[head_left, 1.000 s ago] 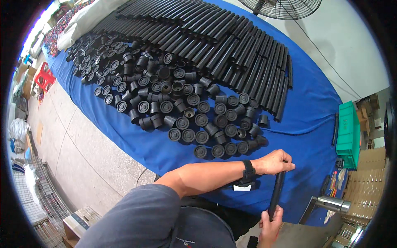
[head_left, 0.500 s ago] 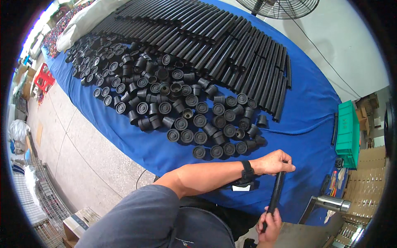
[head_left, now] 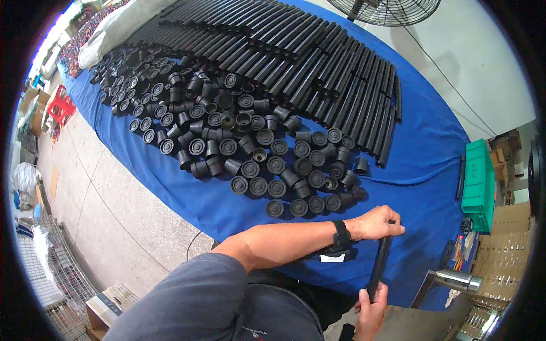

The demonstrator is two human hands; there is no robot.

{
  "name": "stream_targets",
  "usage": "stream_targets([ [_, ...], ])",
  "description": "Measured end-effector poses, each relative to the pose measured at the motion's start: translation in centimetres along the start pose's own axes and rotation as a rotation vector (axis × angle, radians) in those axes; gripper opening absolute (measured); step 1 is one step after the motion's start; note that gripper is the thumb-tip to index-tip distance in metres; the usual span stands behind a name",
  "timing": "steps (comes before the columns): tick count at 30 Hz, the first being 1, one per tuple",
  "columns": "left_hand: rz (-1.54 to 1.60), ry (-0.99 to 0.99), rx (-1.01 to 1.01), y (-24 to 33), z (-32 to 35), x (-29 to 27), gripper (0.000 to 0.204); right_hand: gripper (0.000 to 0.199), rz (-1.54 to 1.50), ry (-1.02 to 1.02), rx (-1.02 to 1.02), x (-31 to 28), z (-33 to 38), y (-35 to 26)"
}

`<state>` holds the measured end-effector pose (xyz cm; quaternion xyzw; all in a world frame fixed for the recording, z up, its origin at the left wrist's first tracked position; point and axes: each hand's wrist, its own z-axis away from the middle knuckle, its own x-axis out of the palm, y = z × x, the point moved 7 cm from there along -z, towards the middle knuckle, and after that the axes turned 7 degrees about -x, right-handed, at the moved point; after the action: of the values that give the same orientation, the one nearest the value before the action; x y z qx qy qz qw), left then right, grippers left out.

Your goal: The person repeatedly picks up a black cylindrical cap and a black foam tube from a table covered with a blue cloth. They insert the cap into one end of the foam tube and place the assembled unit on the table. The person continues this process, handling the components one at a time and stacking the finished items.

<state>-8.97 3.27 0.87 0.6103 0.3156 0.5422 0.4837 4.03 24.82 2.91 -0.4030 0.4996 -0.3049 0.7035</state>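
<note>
A black tube point(head_left: 381, 258) slants between my two hands over the near right part of the blue-covered table. My left hand point(head_left: 378, 223), with a black watch on the wrist, is closed around its upper end. Lower down, by the table's near edge, my right hand point(head_left: 372, 307) grips the tube's other end. Up and left of my left hand lies a large heap of round black caps point(head_left: 276, 208), some upside down with their hollow side showing. Behind them, many similar black tubes point(head_left: 364, 111) lie side by side in overlapping rows.
A blue cloth point(head_left: 424, 128) covers the table. At its right end stand a green crate point(head_left: 476, 184) and a metal cylinder point(head_left: 458, 280) on a bracket. Pens and small tools point(head_left: 458, 253) lie near them. A fan point(head_left: 387, 10) stands beyond the far edge.
My right hand has moved slightly upward along the tube, and its fingers have shifted. My left hand has hardly moved and keeps its grip on the upper end.
</note>
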Motion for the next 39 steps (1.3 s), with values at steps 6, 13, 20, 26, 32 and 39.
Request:
stream_targets([
  [6, 0.108, -0.102, -0.058, 0.1, 0.4, 0.4, 0.033, 0.019, -0.600, -0.098, 0.318, 0.9, 0.8, 0.1],
  [13, 0.093, -0.094, -0.066, 0.1, 0.4, 0.4, 0.033, 0.011, -0.408, -0.067, 0.235, 0.3, 0.5, 0.3],
  [20, 0.036, -0.051, -0.061, -0.1, 0.1, 0.2, 0.032, 0.026, -0.101, 0.078, 0.066, 0.0, 0.3, -0.2],
  [26, 0.080, -0.077, -0.073, 0.0, 0.4, 0.2, 0.034, 0.027, -0.547, -0.076, 0.282, 0.5, 0.7, 0.6],
  [32, 0.013, 0.015, 0.052, -1.0, -0.8, -0.1, 0.034, 0.022, -0.114, -0.007, 0.134, 1.0, 0.0, -1.3],
  [39, 0.141, -0.038, -0.065, -0.1, 0.1, 0.1, 0.031, 0.027, -0.216, -0.045, 0.125, 1.0, 0.4, -0.8],
])
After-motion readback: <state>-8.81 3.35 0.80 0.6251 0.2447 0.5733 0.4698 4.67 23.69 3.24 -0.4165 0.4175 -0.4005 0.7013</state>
